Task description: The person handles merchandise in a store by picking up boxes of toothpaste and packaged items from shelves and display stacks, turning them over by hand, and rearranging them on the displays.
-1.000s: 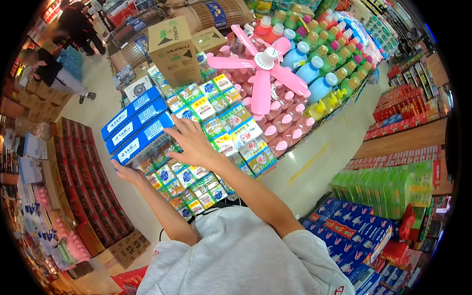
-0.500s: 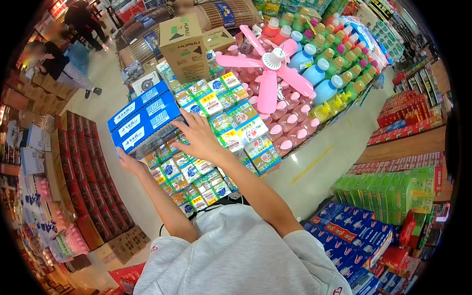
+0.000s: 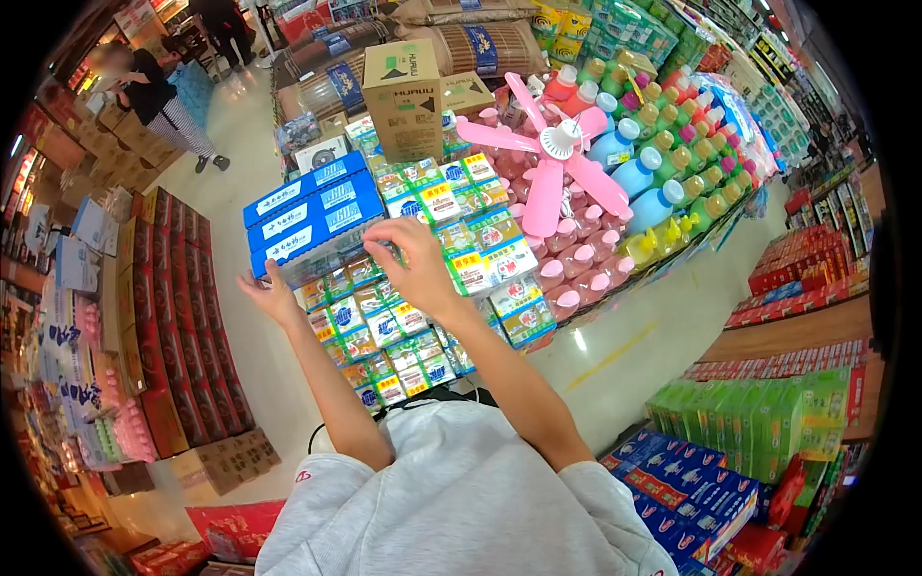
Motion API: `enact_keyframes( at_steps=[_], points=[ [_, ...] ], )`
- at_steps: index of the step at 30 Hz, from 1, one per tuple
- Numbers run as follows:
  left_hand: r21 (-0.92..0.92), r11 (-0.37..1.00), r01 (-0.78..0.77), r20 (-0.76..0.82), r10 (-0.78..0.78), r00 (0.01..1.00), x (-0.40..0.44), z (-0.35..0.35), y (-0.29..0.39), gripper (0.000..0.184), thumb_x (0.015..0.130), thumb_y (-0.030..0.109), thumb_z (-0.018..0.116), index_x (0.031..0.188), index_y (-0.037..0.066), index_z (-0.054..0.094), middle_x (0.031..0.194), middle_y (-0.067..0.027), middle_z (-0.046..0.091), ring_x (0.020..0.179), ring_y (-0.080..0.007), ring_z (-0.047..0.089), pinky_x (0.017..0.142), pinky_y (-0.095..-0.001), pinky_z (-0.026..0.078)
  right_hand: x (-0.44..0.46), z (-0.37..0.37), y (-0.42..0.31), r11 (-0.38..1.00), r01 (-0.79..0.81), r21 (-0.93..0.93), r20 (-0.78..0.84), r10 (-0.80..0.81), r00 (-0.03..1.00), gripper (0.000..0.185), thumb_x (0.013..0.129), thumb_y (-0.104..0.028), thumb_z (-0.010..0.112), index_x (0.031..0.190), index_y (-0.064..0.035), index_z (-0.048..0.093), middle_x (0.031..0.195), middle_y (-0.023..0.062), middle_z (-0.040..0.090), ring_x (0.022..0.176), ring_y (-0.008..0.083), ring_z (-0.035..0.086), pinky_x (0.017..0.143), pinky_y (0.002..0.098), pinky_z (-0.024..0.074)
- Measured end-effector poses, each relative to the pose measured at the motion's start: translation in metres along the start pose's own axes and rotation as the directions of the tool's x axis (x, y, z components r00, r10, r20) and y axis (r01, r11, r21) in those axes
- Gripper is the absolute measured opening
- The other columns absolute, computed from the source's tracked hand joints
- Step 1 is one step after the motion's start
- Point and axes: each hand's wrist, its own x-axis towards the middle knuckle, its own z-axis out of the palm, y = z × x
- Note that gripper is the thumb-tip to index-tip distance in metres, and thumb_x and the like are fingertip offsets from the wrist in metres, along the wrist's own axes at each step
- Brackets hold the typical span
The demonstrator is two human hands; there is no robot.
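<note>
Three blue boxes (image 3: 315,212) lie side by side at the left edge of a display of wrapped soap packs (image 3: 408,322). My left hand (image 3: 273,294) is at their near left corner, fingers apart, with a fingertip against the nearest box. My right hand (image 3: 415,261) is just right of the boxes over the soap packs, its fingers curled with thumb and forefinger close together; whether anything small is between them is hidden. Behind the boxes stands a brown carton (image 3: 403,106).
A pink fan (image 3: 560,142) rests over pink bottles (image 3: 576,269), beside blue bottles (image 3: 655,207). Red boxes (image 3: 182,326) are stacked across the aisle at left. A person (image 3: 158,101) stands in the back left aisle. Blue cartons (image 3: 687,494) sit at lower right.
My right hand has drawn back from the boxes' side and its fingers have curled in. My left hand's fingers have spread at the near corner. The whole view has shifted, with the display further right.
</note>
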Motion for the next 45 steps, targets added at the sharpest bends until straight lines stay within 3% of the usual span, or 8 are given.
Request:
enact_keyframes(
  at_steps=[5, 11, 17, 25, 31, 37, 41, 45],
  points=[
    [-0.05, 0.984, -0.171, -0.047, 0.168, 0.985, -0.033, 0.007, 0.042, 0.086, 0.082, 0.023, 0.071, 0.143, -0.001, 0.015, 0.146, -0.0203, 0.024, 0.137, -0.0265, 0.022, 0.109, -0.041, 0.025, -0.028, -0.024, -0.024, 0.996, -0.005, 0.089, 0.009, 0.004, 1.0, 0.01, 0.08, -0.004, 0.064, 0.09, -0.0035, 0.065, 0.089, 0.0105, 0.064, 0.085, 0.0282, 0.059, 0.074, 0.0357, 0.0454],
    [-0.187, 0.895, -0.404, 0.108, 0.428, 0.897, -0.11, 0.03, 0.097, 0.092, 0.076, 0.03, 0.076, 0.142, 0.0, 0.019, 0.143, -0.0188, 0.031, 0.135, -0.0288, 0.027, 0.111, -0.0436, 0.02, -0.059, -0.044, -0.044, 0.979, -0.14, 0.148, 0.034, 0.137, 0.99, 0.014, 0.08, -0.001, 0.062, 0.094, -0.0025, 0.065, 0.091, 0.0121, 0.064, 0.089, 0.0278, 0.059, 0.077, 0.0344, 0.0459],
    [-0.48, 0.863, -0.158, 0.444, 0.394, 0.804, -0.208, 0.057, 0.121, 0.097, 0.073, 0.054, 0.07, 0.14, 0.0, 0.024, 0.141, -0.015, 0.035, 0.133, -0.0272, 0.032, 0.107, -0.046, 0.028, -0.084, -0.051, -0.044, 0.849, -0.334, 0.408, -0.031, 0.379, 0.925, 0.042, 0.083, -0.009, 0.063, 0.123, -0.0007, 0.05, 0.119, 0.0118, 0.057, 0.111, 0.0201, 0.054, 0.092, 0.0336, 0.0435],
    [-0.336, 0.933, 0.132, 0.78, 0.197, 0.594, -0.275, 0.049, 0.13, 0.096, 0.08, 0.073, 0.044, 0.139, -0.001, 0.029, 0.139, -0.0168, 0.038, 0.13, -0.0283, 0.037, 0.105, -0.044, 0.032, -0.12, -0.099, -0.048, 0.811, -0.345, 0.473, -0.054, 0.417, 0.907, 0.053, 0.084, -0.007, 0.058, 0.133, -0.0007, 0.04, 0.137, 0.0129, 0.041, 0.126, 0.0227, 0.041, 0.102, 0.0377, 0.0367],
    [-0.087, 0.996, -0.004, 0.995, 0.087, -0.057, -0.282, 0.055, 0.106, 0.085, 0.081, 0.065, 0.051, 0.139, 0.005, 0.034, 0.139, -0.0139, 0.039, 0.127, -0.028, 0.04, 0.105, -0.0427, 0.031, -0.201, -0.141, -0.023, 0.732, -0.477, 0.486, -0.142, 0.604, 0.784, 0.054, 0.087, -0.009, 0.055, 0.137, -0.0003, 0.035, 0.138, 0.0119, 0.04, 0.128, 0.0216, 0.039, 0.104, 0.0372, 0.0332],
    [0.005, 1.0, -0.028, 0.927, -0.015, -0.375, -0.313, 0.064, 0.101, 0.067, 0.089, 0.043, 0.056, 0.135, -0.001, 0.038, 0.132, -0.0209, 0.045, 0.12, -0.032, 0.047, 0.1, -0.0377, 0.038, -0.277, -0.172, -0.037, 0.697, -0.579, 0.422, -0.315, 0.712, 0.627, 0.058, 0.089, -0.011, 0.053, 0.141, -0.0028, 0.029, 0.14, 0.0119, 0.04, 0.128, 0.0216, 0.038, 0.104, 0.0361, 0.0324],
    [-0.157, 0.92, -0.358, 0.778, -0.108, -0.619, -0.362, 0.068, 0.087, 0.07, 0.086, 0.046, 0.058, 0.129, -0.007, 0.042, 0.128, -0.0292, 0.047, 0.118, -0.0385, 0.048, 0.1, -0.0397, 0.038, -0.339, -0.21, -0.063, 0.626, -0.683, 0.376, -0.445, 0.769, 0.46, 0.03, 0.092, -0.012, 0.053, 0.119, -0.0002, 0.055, 0.132, 0.012, 0.049, 0.114, 0.0167, 0.05, 0.094, 0.0297, 0.0393],
    [-0.251, 0.907, -0.338, 0.645, -0.104, -0.757, -0.426, 0.069, 0.076, 0.07, 0.086, 0.046, 0.058, 0.13, -0.006, 0.041, 0.124, -0.0274, 0.05, 0.115, -0.037, 0.05, 0.097, -0.0388, 0.04, -0.415, -0.242, -0.078, 0.598, -0.7, 0.392, -0.583, 0.749, 0.314, 0.019, 0.093, -0.011, 0.053, 0.104, 0.001, 0.062, 0.123, 0.0115, 0.056, 0.104, 0.0133, 0.053, 0.088, 0.0256, 0.0413]
  ],
)
